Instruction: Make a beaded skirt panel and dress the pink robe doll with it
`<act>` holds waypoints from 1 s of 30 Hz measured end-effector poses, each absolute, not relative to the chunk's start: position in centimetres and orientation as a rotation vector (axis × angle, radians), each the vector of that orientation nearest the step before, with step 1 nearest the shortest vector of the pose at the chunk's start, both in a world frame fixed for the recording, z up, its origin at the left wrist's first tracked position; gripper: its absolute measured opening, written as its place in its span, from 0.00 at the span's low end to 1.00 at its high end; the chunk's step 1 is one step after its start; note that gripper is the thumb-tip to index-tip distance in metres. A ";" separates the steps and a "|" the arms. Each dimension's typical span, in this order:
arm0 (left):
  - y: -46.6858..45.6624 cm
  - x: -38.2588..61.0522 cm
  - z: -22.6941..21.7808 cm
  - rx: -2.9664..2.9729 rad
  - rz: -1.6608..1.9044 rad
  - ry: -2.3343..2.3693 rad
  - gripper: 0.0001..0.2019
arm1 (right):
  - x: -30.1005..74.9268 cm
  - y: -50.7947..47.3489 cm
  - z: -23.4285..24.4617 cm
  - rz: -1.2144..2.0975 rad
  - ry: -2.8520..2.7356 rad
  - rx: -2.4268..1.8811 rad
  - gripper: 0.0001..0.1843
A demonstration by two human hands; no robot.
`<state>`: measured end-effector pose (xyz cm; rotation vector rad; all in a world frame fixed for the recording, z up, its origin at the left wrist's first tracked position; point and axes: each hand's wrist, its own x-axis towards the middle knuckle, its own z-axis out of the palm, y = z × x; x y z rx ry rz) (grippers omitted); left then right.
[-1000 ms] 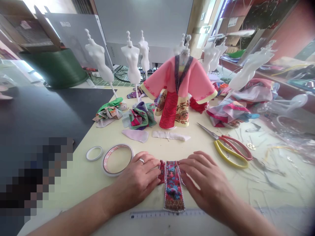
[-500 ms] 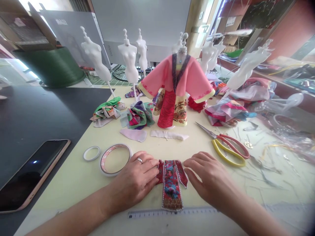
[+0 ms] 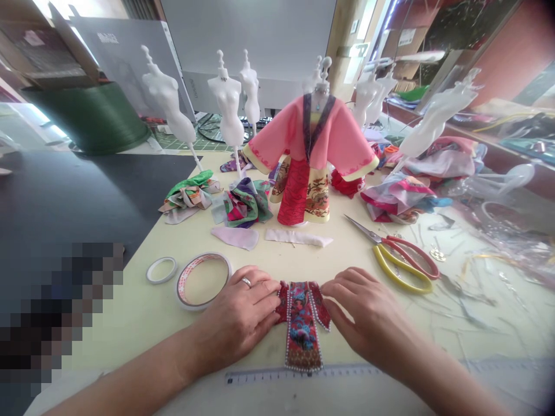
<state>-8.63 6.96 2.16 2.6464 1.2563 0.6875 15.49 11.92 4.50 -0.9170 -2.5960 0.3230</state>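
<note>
A small red and blue patterned fabric piece (image 3: pixel 302 323) lies on the pale work surface, edged with tiny white beads. It has a long middle panel and a shorter flap at either side. My left hand (image 3: pixel 249 309), with a ring on one finger, is closed over the left flap and partly covers it. On the other side, my right hand (image 3: pixel 366 309) grips the edge of the right flap with its thumb and fingertips. A clear ruler (image 3: pixel 255 377) runs along the surface at the panel's lower end.
Scissors (image 3: pixel 401 263) with red and yellow handles lie right of my hands. Tape rolls (image 3: pixel 180 283) sit to the left. Behind stand a doll form in a pink robe (image 3: pixel 295 124), several white doll forms (image 3: pixel 228 107) and fabric bundles (image 3: pixel 247 203). A pixelated patch covers the far left.
My right fingertips have shifted slightly left onto the right flap's edge. My left hand and the fabric piece stay nearly still.
</note>
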 end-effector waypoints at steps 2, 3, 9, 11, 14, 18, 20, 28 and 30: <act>6.9 -8.7 2.2 2.646 0.682 1.259 0.06 | 15.5 11.9 4.5 0.333 -2.600 -0.920 0.12; 6.8 -8.7 2.2 2.647 0.678 1.257 0.06 | 15.5 11.9 4.4 0.335 -2.602 -0.920 0.12; 6.8 -8.6 2.2 2.648 0.652 1.277 0.06 | 15.5 11.9 4.5 0.332 -2.590 -0.907 0.11; 6.8 -8.6 2.2 2.648 0.652 1.285 0.06 | 15.4 11.9 4.6 0.316 -2.578 -0.896 0.11; 6.8 -8.5 2.3 2.644 0.662 1.298 0.07 | 15.5 11.9 4.7 0.292 -2.568 -0.888 0.10; 6.8 -8.5 2.4 2.644 0.699 1.295 0.08 | 15.5 11.9 4.9 0.264 -2.554 -0.890 0.09; 6.9 -8.5 2.4 2.654 0.752 1.290 0.09 | 15.5 12.0 4.9 0.249 -2.539 -0.901 0.09; 6.6 -8.8 2.3 2.669 1.110 1.207 0.11 | 15.7 13.0 3.9 0.219 -2.475 -0.972 0.08; 6.6 -9.0 2.4 2.648 1.190 1.224 0.10 | 16.0 13.3 4.1 0.210 -2.471 -1.023 0.08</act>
